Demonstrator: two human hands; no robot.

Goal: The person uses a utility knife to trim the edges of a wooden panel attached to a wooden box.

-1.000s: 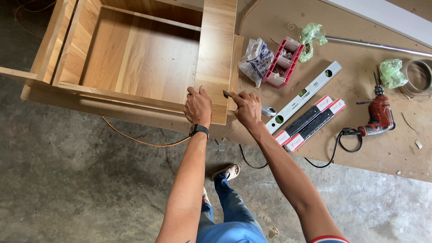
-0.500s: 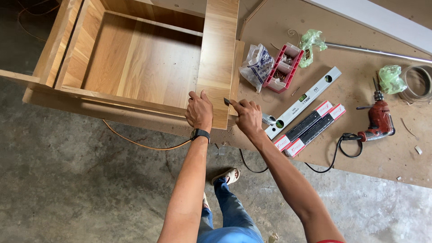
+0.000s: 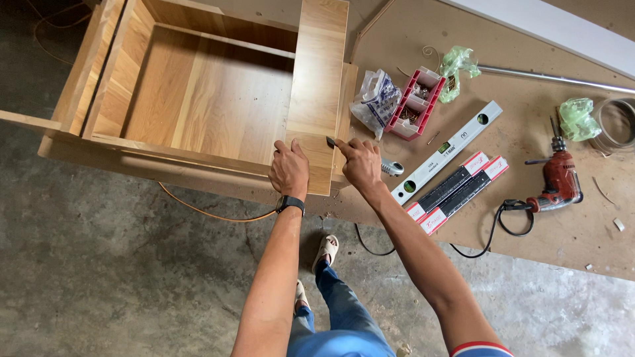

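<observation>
While resting flat on the upright panel (image 3: 319, 86) of a pale oak-grain cabinet (image 3: 198, 99), left hand (image 3: 290, 170) grips nothing; right hand (image 3: 360, 164) pinches a small dark tool (image 3: 330, 141) at the panel's edge. Brown hardboard sheet (image 3: 529, 218) beside: aluminium level (image 3: 446, 152), red drill (image 3: 559, 182). Rough concrete floor (image 3: 99, 277).

brown board (image 3: 529, 225), wooden cabinet (image 3: 211, 99), level (image 3: 446, 152), drill (image 3: 559, 182)

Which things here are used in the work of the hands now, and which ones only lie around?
In use:
- left hand, flat on the wooden cabinet
- right hand, holding a small dark tool at the cabinet's panel

Lying about:
- spirit level
- red drill
- red screw box
- plastic bag
- two slide rails
</observation>
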